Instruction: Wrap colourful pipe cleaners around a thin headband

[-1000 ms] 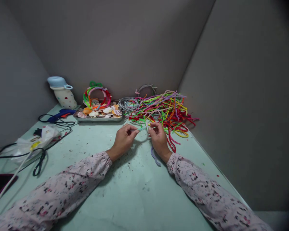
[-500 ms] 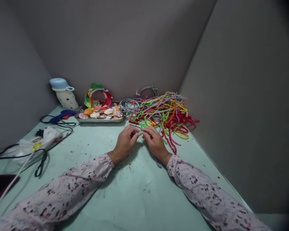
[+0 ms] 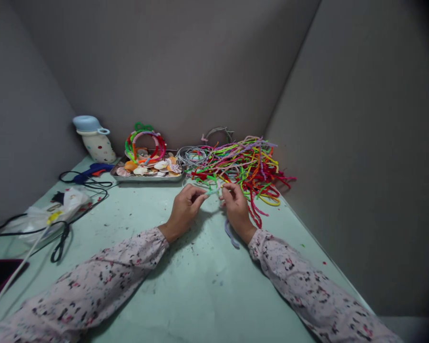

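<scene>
Near the middle of the table, my left hand (image 3: 186, 209) pinches one end of a light green fuzzy stem (image 3: 212, 192). My right hand (image 3: 237, 209) is closed on the other side of this piece, where a whitish-pink part shows at the fingertips. A small gap separates the two hands. A pale lavender strip (image 3: 230, 236) lies on the table by my right wrist. Just behind the hands is a heap of colourful fuzzy stems (image 3: 250, 159), with a coil of grey wire (image 3: 193, 156) at its left.
A metal tray (image 3: 150, 179) of shells bears colourful fuzzy rings (image 3: 130, 147). Left of it stand a bottle (image 3: 98, 143) and a blue tool (image 3: 89, 174). Black cables and a plastic bag (image 3: 73, 202) lie at the left. Walls border the table (image 3: 200, 295).
The hands have drawn slightly apart, my right hand moving a little right. More of the green piece and a whitish-pink part now show between them.
</scene>
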{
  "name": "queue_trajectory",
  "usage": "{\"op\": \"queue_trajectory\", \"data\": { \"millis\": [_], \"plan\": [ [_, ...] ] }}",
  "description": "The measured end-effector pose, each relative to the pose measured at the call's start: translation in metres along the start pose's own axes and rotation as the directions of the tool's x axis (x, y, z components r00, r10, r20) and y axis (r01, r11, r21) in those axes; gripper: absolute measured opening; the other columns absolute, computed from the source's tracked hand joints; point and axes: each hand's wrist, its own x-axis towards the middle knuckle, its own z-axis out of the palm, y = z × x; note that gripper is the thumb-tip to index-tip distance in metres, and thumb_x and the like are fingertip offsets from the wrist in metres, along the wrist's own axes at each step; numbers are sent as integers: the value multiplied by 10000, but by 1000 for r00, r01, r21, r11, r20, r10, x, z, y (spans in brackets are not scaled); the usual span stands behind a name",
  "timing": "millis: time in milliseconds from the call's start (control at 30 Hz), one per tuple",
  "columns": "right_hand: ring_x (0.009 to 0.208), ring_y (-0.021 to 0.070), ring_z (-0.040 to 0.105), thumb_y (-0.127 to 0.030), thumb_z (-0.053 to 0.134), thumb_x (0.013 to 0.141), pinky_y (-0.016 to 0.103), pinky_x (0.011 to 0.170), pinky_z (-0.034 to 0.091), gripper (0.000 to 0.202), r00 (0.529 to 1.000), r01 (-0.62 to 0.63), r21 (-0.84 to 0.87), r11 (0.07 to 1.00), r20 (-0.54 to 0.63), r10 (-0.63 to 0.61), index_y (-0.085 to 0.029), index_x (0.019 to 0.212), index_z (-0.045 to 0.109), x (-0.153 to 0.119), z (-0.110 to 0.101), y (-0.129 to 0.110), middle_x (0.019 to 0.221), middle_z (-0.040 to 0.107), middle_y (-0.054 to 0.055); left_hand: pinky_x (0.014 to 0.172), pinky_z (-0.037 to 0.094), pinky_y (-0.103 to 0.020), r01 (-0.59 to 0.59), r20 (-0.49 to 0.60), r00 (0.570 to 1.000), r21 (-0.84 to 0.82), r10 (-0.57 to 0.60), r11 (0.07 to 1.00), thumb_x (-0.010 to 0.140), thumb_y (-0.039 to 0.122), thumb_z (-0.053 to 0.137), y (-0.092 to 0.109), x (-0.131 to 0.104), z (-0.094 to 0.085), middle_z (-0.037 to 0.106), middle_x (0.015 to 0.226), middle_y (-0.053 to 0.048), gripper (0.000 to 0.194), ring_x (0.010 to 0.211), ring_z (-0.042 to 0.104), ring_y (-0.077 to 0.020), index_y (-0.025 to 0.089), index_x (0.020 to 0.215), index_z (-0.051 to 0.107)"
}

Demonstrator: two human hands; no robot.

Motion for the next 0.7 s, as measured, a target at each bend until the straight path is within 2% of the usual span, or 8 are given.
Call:
{"op": "queue_trajectory", "data": {
  "millis": [67,133,333,567,700],
  "plan": [
    [580,109,559,-522,500,855,214,470,445,335,983,-169,96,981,91,160,-201,922,570,5,-2,6,772,586,4,670,422,-255,-15,11,1000,-16,15,1000,854,278,577,0,0,0,578,789,-17,122,734,533,-134,182,851,652],
    [505,92,537,-564,486,844,200,422,407,391,965,-249,167,954,130,229,-184,871,575,10,-3,11,687,564,-12,669,422,-254,-25,21,999,-26,26,999,853,278,579,0,0,1,576,785,-16,120,731,530,-132,182,846,651],
    [450,83,521,-616,540,784,193,379,352,436,951,-297,232,926,156,266,-182,790,587,12,-5,12,616,561,-19,679,431,-260,-49,45,998,-18,50,999,847,273,588,3,-1,0,579,790,-21,108,740,538,-137,186,846,654],
    [430,82,491,-592,568,775,195,382,335,408,951,-302,265,916,156,268,-185,775,590,12,-5,12,549,526,-38,657,434,-253,-56,138,989,-14,58,998,842,261,592,1,-4,1,558,810,-25,117,705,536,-125,178,899,652],
    [421,81,479,-573,586,770,198,384,336,382,947,-317,303,899,148,284,-191,772,575,12,-4,9,536,516,-50,639,440,-247,-42,125,991,-11,43,999,830,291,608,-1,-5,2,566,825,-28,146,682,534,-120,184,919,653]
  ]
}}
